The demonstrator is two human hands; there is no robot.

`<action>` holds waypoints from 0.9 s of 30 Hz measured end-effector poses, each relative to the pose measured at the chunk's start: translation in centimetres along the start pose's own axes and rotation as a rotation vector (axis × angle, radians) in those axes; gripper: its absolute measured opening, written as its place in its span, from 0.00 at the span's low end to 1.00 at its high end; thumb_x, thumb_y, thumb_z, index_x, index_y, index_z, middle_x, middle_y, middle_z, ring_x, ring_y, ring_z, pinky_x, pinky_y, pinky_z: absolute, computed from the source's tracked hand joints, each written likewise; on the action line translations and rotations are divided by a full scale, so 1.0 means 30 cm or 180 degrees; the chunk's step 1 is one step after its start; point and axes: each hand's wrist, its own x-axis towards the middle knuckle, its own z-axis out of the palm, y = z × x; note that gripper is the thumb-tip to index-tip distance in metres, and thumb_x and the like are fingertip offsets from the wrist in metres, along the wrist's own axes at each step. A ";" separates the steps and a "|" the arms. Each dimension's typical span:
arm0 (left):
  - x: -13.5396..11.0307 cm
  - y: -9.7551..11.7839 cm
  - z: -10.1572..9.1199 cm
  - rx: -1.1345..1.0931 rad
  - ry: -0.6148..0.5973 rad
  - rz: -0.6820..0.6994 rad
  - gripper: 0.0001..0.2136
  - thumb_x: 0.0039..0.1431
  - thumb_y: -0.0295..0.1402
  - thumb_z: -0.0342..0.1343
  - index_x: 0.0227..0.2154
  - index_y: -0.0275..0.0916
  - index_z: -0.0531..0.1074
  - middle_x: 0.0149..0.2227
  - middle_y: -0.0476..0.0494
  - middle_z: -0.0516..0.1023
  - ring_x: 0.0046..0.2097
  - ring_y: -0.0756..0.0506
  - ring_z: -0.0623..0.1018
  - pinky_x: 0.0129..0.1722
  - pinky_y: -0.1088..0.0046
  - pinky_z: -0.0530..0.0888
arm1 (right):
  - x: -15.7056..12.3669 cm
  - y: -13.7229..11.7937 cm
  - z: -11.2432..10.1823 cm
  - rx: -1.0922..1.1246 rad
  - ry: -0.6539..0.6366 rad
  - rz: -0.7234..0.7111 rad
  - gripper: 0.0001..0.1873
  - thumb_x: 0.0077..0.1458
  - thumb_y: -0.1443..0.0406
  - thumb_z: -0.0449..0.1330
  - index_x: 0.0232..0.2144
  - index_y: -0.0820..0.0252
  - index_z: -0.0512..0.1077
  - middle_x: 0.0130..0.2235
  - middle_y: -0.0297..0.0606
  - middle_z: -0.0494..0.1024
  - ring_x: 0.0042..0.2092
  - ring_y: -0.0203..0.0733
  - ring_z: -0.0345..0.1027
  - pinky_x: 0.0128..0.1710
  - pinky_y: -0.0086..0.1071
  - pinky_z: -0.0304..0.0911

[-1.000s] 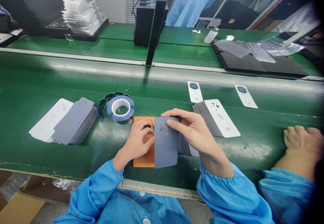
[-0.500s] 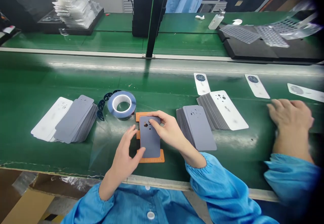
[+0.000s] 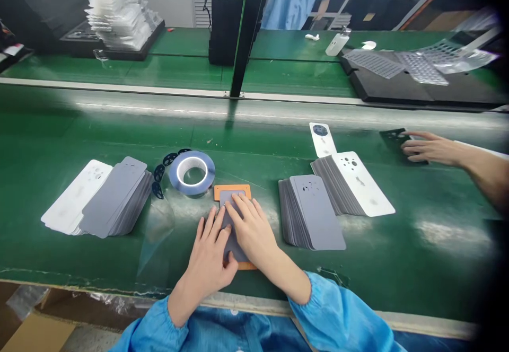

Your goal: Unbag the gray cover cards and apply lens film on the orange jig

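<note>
A grey phone back panel (image 3: 235,248) lies in an orange fixture (image 3: 234,187) on the green bench in front of me. My left hand (image 3: 210,251) rests over its left side, fingers stretched out. From the right, my right hand (image 3: 252,225) lies flat across the panel's upper part, fingers extended and covering the camera holes. Both hands press on the panel without gripping it. Left of the fixture, a roll of blue film tape (image 3: 174,176) stands near several dark round camera stickers (image 3: 158,173).
Stacked panels, grey (image 3: 115,198) and white (image 3: 75,195), lie at left. At right are a grey stack (image 3: 320,214), a white-topped stack (image 3: 363,185) and a white panel with a dark sticker (image 3: 323,142). A co-worker's hand (image 3: 431,148) touches a dark panel (image 3: 392,135) far right.
My hands have gone from holding the panel's edges to lying flat over it in the fixture. The co-worker's hand has shifted, a dark panel is now under it, and two white panels there are gone.
</note>
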 end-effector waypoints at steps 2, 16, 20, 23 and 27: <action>0.009 0.004 -0.003 -0.0080 -0.0002 -0.0016 0.27 0.51 0.23 0.53 0.57 0.33 0.64 0.73 0.33 0.46 0.73 0.32 0.44 0.68 0.43 0.50 | -0.009 -0.007 -0.004 -0.0048 -0.0120 0.0116 0.23 0.62 0.72 0.51 0.58 0.66 0.69 0.63 0.55 0.66 0.65 0.61 0.57 0.62 0.58 0.55; 0.004 -0.020 -0.063 -0.2130 0.1098 -0.0938 0.15 0.66 0.37 0.51 0.53 0.42 0.67 0.55 0.36 0.74 0.54 0.39 0.75 0.50 0.61 0.72 | -0.131 -0.084 -0.135 0.1456 0.0271 0.0851 0.23 0.65 0.63 0.53 0.61 0.57 0.64 0.64 0.50 0.65 0.65 0.55 0.60 0.63 0.57 0.58; 0.015 -0.023 -0.085 -0.3207 0.1073 -0.1516 0.22 0.66 0.44 0.50 0.59 0.41 0.61 0.49 0.38 0.78 0.44 0.42 0.79 0.42 0.67 0.75 | -0.121 -0.104 -0.223 0.2302 0.0139 0.0605 0.23 0.64 0.65 0.54 0.61 0.50 0.63 0.59 0.41 0.72 0.60 0.47 0.66 0.60 0.45 0.65; 0.026 -0.024 -0.093 -0.3653 0.0978 -0.1750 0.30 0.61 0.43 0.58 0.62 0.40 0.56 0.47 0.37 0.81 0.40 0.41 0.82 0.37 0.68 0.76 | -0.107 -0.079 -0.212 0.2212 -0.0034 0.1001 0.22 0.63 0.63 0.56 0.59 0.52 0.65 0.57 0.44 0.73 0.56 0.50 0.70 0.53 0.47 0.70; 0.039 -0.009 -0.094 -0.4047 0.0950 -0.1752 0.34 0.58 0.41 0.61 0.63 0.40 0.54 0.46 0.36 0.81 0.38 0.41 0.83 0.34 0.69 0.77 | -0.086 -0.047 -0.164 0.2840 -0.0459 0.1418 0.27 0.60 0.61 0.58 0.61 0.54 0.62 0.48 0.43 0.78 0.46 0.47 0.75 0.48 0.46 0.72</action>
